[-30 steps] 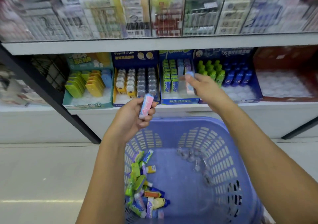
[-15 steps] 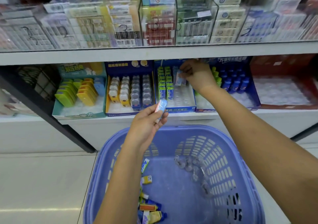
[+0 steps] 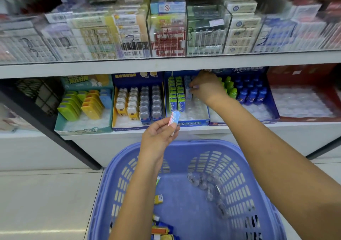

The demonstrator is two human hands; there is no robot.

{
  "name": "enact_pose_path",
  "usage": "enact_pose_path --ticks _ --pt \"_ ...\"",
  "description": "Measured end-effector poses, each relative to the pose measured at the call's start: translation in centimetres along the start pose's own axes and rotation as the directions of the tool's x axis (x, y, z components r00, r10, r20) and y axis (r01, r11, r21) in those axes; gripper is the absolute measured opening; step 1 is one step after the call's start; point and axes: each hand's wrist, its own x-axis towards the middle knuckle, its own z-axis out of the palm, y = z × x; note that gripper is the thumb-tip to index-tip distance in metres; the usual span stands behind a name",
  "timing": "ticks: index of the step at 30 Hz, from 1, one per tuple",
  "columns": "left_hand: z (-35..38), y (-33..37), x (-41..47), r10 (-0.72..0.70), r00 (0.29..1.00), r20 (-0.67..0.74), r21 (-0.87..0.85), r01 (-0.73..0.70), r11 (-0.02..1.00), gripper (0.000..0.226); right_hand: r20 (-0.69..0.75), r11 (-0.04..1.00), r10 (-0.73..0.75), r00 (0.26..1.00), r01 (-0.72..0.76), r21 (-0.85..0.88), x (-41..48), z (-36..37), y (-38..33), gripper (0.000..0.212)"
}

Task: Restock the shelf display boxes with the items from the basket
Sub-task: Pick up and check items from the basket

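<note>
Two packs are in play at once, one in each hand. Nearest, the basket [image 3: 184, 144] sits below both forearms. Loose items [image 3: 159, 199] lie along its near-left floor and clear plastic pieces [image 3: 208, 186] lie towards its right wall. Above the far rim, the left grip [image 3: 158, 134] pinches a pink-and-blue pack [image 3: 175, 117] between thumb and fingertips, just in front of the shelf's lower lip.

Further in, the right grip [image 3: 204, 88] reaches deep into the blue display box [image 3: 191, 123]. Its fingers are curled onto a pale-blue pack [image 3: 187, 90] at the back of the third column, beside two rows of green packs [image 3: 175, 94]. It looks to be seating that pack in its slot.

The step in hand is filling that third column. I judge the next move to be freeing the right hand and passing it the waiting pack, or bringing the left hand straight in.

The clear tray [image 3: 195, 109] in front of the pale-blue column shows open slots, so there is room nearer the box front. The upper shelf edge [image 3: 166, 66] hangs close over the right knuckles, so the way out is low and towards the person. The box walls and the bottles [image 3: 249, 96] next door limit sideways travel.
</note>
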Motion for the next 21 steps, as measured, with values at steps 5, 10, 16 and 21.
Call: enact_pose_path --ticks 5,10,16,21 --pt "0.8 0.3 0.0 0.113 0.994 -0.011 -0.019 -0.113 0.993 0.015 0.114 0.657 -0.031 0.993 -0.066 0.751 -5.8 0.2 -2.2 0.008" --pt "1.5 0.3 -0.3 0.189 0.982 0.014 0.061 -0.189 0.98 0.018 0.144 0.543 -0.18 0.973 -0.024 0.839 -7.4 -1.1 -2.1 0.01" --pt "1.1 -0.1 0.7 0.328 0.932 0.152 0.528 -0.357 0.77 0.027 -0.113 0.731 0.031 0.993 0.055 0.68 -5.6 -2.2 -0.3 0.016" --pt "0.2 -1.9 1.4 0.295 0.851 0.435 0.861 -0.489 0.14 0.042 -0.342 0.848 0.086 0.936 0.112 0.519 -3.8 -1.0 1.2 0.018"
